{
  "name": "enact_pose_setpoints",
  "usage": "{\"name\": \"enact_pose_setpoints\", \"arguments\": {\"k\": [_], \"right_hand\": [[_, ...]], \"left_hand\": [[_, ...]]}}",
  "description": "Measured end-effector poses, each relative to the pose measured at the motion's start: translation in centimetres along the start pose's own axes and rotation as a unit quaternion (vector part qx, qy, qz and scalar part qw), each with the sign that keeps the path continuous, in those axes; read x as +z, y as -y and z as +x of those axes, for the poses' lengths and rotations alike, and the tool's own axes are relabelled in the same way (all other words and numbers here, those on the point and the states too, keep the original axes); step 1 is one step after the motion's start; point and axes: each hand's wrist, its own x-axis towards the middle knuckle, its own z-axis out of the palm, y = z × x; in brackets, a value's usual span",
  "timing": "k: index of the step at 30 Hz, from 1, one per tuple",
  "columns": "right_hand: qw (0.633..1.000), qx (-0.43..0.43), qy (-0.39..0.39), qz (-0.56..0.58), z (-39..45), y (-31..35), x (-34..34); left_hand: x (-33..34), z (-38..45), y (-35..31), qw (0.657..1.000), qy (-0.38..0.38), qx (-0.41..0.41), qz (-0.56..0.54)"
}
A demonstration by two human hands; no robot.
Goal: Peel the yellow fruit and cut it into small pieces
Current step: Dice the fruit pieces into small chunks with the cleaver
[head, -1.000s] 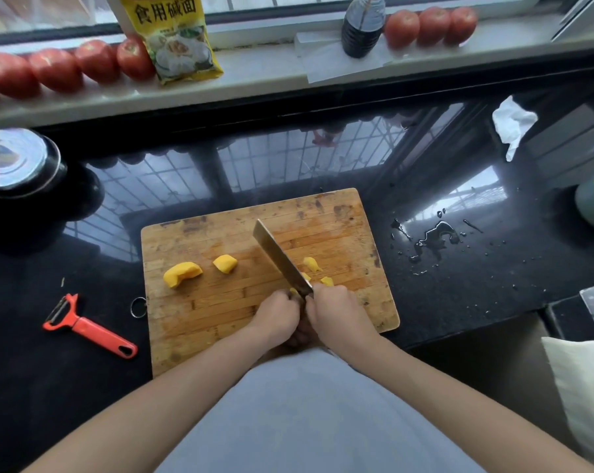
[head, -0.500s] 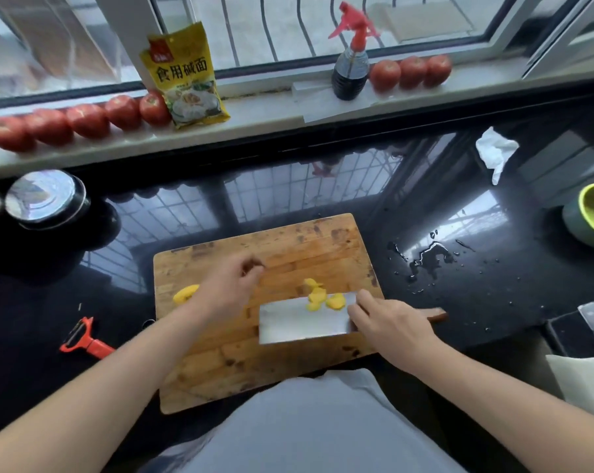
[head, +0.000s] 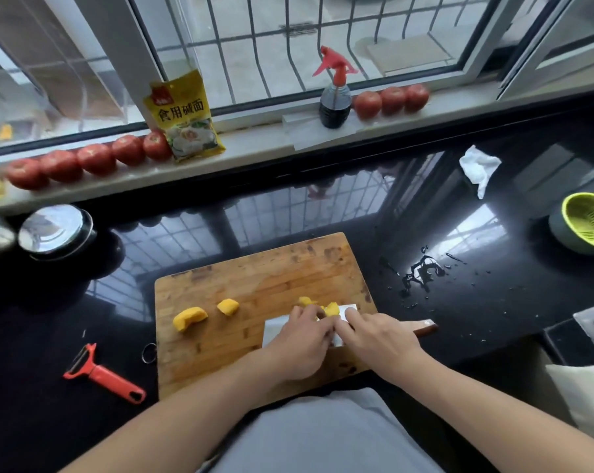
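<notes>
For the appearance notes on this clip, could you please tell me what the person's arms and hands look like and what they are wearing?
Both forearms are bare up to the bottom edge of the picture, with no sleeves in view. The left hand and the right hand wear no gloves, and no ring, watch or bracelet shows on either. The fingernails look short. Between the arms lies a plain light grey-blue garment on the person's body.

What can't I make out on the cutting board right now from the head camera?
- Cleaver blade: mostly covered by the left hand and right hand.
- Cleaver handle: only its end shows past the right hand.
- Yellow pieces by the blade: partly hidden by fingers; count unclear.
- Whether either hand grips the cleaver: cannot tell.
- Green colander: cut off by the right edge.
</notes>
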Motion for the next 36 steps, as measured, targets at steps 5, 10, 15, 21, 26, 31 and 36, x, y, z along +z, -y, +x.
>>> {"name": "enact_pose_setpoints", "arguments": {"k": [5,10,15,21,26,31,36], "right_hand": [[1.000,-0.003,0.008,-0.005,-0.1,-0.3,-0.7],[1.000,-0.001,0.018,-0.001,-0.2,-0.3,-1.2],[0.999,-0.006,0.036,-0.002,-0.6,0.3,-1.9],[0.979,0.063,0.166,0.102,-2.4,1.3,-3.7],[0.913,0.198,0.213,0.286,-2.4,3.5,-4.3],[0.854,0.303,0.229,0.355,-0.2,4.6,-4.1],[0.853,0.374,0.210,0.299,0.8,2.1,-4.1]], "left_hand": [[-0.8,0.7,0.3,0.999,0.004,-0.002,0.036],[0.2,1.1,-1.0,0.999,-0.029,-0.010,0.042],[0.1,1.7,-0.9,0.996,-0.045,-0.041,0.057],[-4.5,1.1,1.9,0.961,-0.187,-0.120,-0.164],[-7.8,-3.7,9.4,0.921,-0.301,-0.204,-0.139],[-7.1,-6.4,13.8,0.956,-0.194,-0.197,0.102],[-6.8,-5.0,13.2,0.972,-0.103,-0.121,0.175]]}}
